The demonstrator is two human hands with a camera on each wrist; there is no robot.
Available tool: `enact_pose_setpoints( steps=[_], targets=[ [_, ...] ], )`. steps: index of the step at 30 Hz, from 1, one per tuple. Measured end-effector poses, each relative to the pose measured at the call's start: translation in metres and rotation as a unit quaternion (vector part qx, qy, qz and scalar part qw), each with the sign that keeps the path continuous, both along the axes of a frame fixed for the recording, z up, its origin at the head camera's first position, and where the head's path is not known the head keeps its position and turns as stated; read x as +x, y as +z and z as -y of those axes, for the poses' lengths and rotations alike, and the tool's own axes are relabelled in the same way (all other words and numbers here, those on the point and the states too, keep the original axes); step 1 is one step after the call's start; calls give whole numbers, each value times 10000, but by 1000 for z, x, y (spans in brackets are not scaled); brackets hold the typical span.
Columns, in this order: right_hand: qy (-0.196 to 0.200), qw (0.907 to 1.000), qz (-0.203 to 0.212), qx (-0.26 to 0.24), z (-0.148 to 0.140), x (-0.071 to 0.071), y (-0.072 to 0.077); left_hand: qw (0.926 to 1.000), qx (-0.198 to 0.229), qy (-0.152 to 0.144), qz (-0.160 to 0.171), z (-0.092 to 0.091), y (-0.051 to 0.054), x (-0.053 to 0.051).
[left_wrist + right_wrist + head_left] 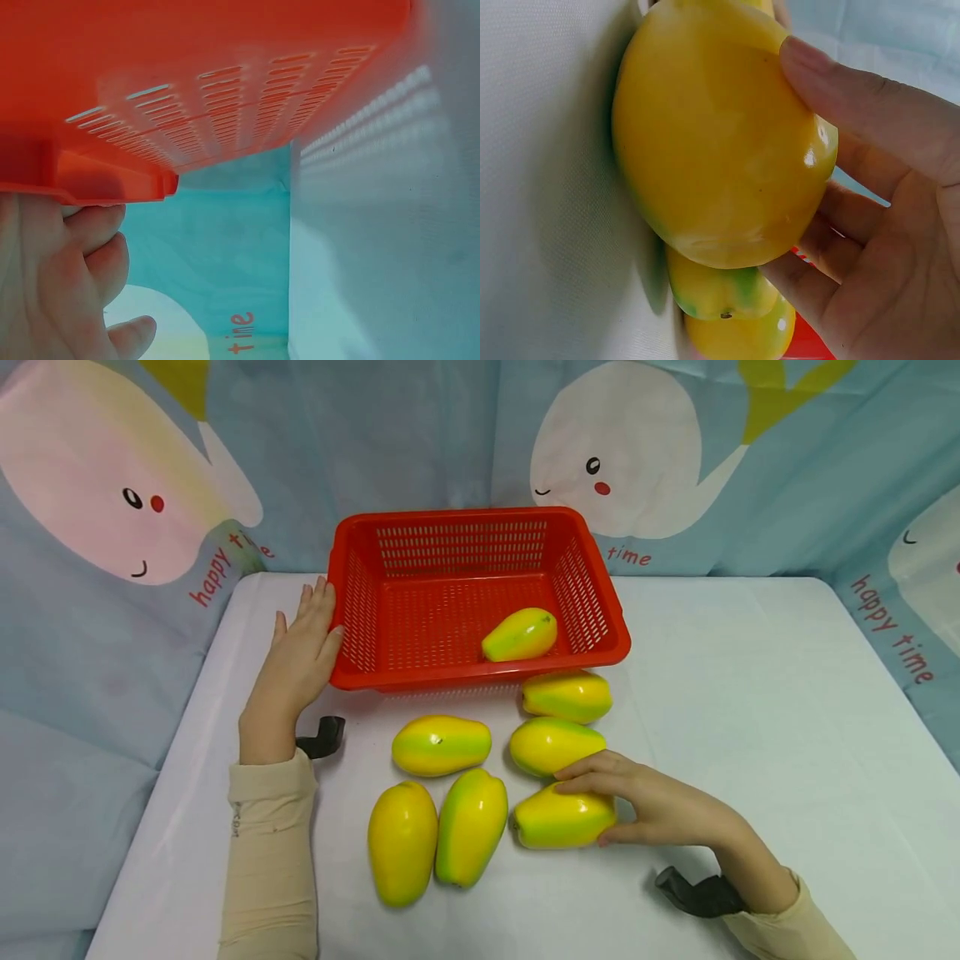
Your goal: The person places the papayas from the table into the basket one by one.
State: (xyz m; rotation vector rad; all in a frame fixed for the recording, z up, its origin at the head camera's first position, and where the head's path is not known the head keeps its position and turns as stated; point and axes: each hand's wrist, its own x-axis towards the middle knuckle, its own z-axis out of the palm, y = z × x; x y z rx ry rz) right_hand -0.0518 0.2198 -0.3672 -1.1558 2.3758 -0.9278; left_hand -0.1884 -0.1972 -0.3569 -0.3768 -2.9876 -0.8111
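My right hand (660, 797) holds a yellow-green papaya (564, 818) lying on the white table, its fingers over the far side and the thumb at the near right. In the right wrist view, thumb and fingers span this papaya (712, 142), the fingertips partly hidden behind it. Against the left rim of a red plastic basket (465, 674) rests my left hand (296, 652), fingers extended. The left wrist view shows the basket's slotted wall (202, 97) beside that hand (60, 277). Inside the basket, near its front right, lies one papaya (521, 635).
Two papayas (557, 746) (567, 697) lie between the held one and the basket. Left of them are another sideways papaya (441, 746) and two lengthwise papayas (402, 843) (472, 827). A printed curtain (420, 435) rises behind the table.
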Motion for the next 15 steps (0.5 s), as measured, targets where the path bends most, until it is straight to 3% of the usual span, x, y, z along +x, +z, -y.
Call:
enact_pose_setpoints(
  steps=[15],
  targets=[
    [-120,9999,-47,-100,-1,-1,2,10000,-67,62,3,-1,0,0]
  ],
)
